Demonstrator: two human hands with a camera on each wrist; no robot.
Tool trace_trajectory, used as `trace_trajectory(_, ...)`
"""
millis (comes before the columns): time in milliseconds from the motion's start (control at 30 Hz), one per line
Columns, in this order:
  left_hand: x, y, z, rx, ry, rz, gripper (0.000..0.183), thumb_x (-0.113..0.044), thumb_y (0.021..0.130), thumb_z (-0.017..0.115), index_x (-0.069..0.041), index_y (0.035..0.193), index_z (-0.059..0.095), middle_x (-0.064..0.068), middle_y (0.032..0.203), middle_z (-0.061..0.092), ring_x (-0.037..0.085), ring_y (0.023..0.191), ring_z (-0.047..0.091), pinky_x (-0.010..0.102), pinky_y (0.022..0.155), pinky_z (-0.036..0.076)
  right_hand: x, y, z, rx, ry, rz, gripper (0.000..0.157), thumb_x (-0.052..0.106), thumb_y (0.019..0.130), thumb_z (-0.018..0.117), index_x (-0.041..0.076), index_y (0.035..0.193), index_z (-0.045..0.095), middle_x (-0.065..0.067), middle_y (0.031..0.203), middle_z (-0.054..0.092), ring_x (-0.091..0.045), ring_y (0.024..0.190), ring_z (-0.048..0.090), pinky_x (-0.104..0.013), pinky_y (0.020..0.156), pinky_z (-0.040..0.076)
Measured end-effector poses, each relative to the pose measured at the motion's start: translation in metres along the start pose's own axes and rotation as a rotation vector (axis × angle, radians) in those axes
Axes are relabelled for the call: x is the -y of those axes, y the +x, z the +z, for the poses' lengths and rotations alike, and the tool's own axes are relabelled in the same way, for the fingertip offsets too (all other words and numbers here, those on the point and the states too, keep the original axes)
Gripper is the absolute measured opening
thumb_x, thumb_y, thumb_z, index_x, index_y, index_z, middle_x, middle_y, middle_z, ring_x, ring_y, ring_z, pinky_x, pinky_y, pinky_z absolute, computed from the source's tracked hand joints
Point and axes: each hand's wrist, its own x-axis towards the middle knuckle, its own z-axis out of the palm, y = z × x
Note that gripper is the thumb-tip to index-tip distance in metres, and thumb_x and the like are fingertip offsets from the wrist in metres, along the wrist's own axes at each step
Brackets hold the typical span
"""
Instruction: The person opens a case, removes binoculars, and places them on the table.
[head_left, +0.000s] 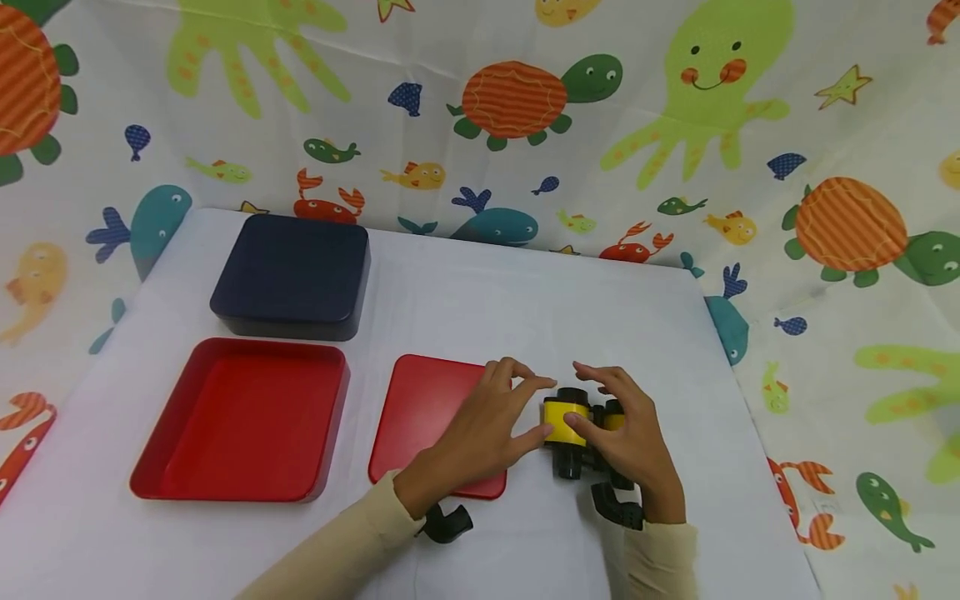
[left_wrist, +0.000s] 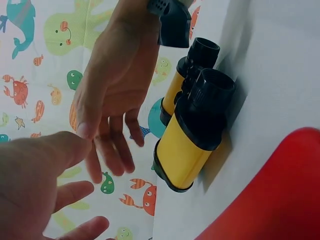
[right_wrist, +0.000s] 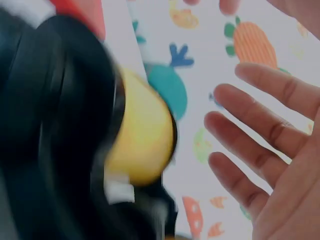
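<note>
Right hand (head_left: 633,437) arched above toy binoculars (head_left: 581,433), fingers spread and relaxed, thumb across the yellow barrel; actual contact not discernible, and wrist views show open palms with a gap to the toy. Left hand (head_left: 480,433) just beside, fingers extended toward the same barrel, fingertips (head_left: 546,433) at or near its left side, resting partly over a flat red lid (head_left: 420,417). Binoculars lying flat on the white table (head_left: 525,308) between and beneath both hands, long axis running away from the wrists toward the far edge; which end holds the eyepieces not certain. Twin cylindrical barrels, smooth glossy yellow plastic, capped at each end with black rings. Beyond the left hand, an open red tray (head_left: 240,421), square with rounded corners and smooth raised walls; farther off, a dark navy box (head_left: 292,275), matte, rounded. Surrounding backdrop (head_left: 675,125): wrinkled cloth printed with turtles, octopuses, fish.
</note>
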Motion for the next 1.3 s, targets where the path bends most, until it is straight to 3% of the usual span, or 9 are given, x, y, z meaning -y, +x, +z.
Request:
trace_trajectory(233, 0.002, -0.01, -0.015, -0.044, -0.074, -0.069, 0.059, -0.037, 0.096, 0.078, -0.024, 0.151, 0.059, 0.003, 0.141, 0.056, 0.021, 0.131, 0.049, 0.034, 0.095, 0.056, 0.019, 0.023, 0.013, 0.012, 0.072, -0.022, 0.069, 0.017, 0.088, 0.087, 0.032, 0.15, 0.061, 0.001, 0.134, 0.07, -0.017, 0.124, 0.064, -0.041, 0.103, 0.052)
trace_trajectory(400, 0.002, -0.012, -0.039, -0.074, -0.11, -0.127, 0.062, -0.033, 0.094, 0.08, -0.025, 0.151, 0.058, 0.003, 0.141, 0.055, 0.022, 0.132, 0.047, 0.036, 0.092, 0.058, 0.033, 0.036, 0.018, -0.02, 0.156, -0.057, 0.066, 0.01, 0.089, 0.083, 0.028, 0.149, 0.062, -0.002, 0.132, 0.071, -0.019, 0.123, 0.066, -0.034, 0.102, 0.053)
trace_trajectory(600, 0.007, -0.015, -0.068, -0.117, -0.143, -0.167, 0.065, -0.03, 0.094, 0.08, -0.026, 0.153, 0.056, 0.006, 0.144, 0.05, 0.025, 0.138, 0.041, 0.045, 0.099, 0.056, 0.056, 0.056, 0.023, -0.007, 0.198, -0.091, 0.064, 0.014, 0.09, 0.082, 0.028, 0.149, 0.061, -0.002, 0.131, 0.071, -0.015, 0.123, 0.066, -0.038, 0.103, 0.054)
trace_trajectory(867, 0.02, -0.018, -0.098, -0.116, -0.073, -0.191, 0.071, -0.032, 0.092, 0.082, -0.026, 0.156, 0.052, 0.009, 0.148, 0.048, 0.028, 0.143, 0.04, 0.053, 0.101, 0.059, 0.085, 0.077, 0.036, 0.044, 0.205, -0.112, 0.065, 0.022, 0.091, 0.082, 0.028, 0.152, 0.059, 0.001, 0.132, 0.071, -0.015, 0.123, 0.066, -0.043, 0.101, 0.055)
trace_trajectory(1033, 0.026, -0.021, -0.107, -0.116, -0.057, -0.197, 0.073, -0.032, 0.089, 0.084, -0.025, 0.155, 0.053, 0.009, 0.148, 0.048, 0.029, 0.143, 0.04, 0.055, 0.102, 0.058, 0.099, 0.088, 0.044, 0.066, 0.204, -0.124, 0.063, 0.025, 0.093, 0.08, 0.029, 0.152, 0.058, 0.001, 0.133, 0.071, -0.014, 0.123, 0.066, -0.046, 0.1, 0.057)
trace_trajectory(1300, 0.036, -0.028, -0.106, -0.09, -0.052, -0.21, 0.07, -0.033, 0.09, 0.083, -0.024, 0.154, 0.055, 0.009, 0.146, 0.05, 0.03, 0.141, 0.043, 0.057, 0.102, 0.056, 0.103, 0.095, 0.051, 0.08, 0.196, -0.098, 0.061, 0.028, 0.095, 0.079, 0.027, 0.152, 0.058, 0.002, 0.131, 0.072, -0.014, 0.118, 0.068, -0.046, 0.099, 0.059)
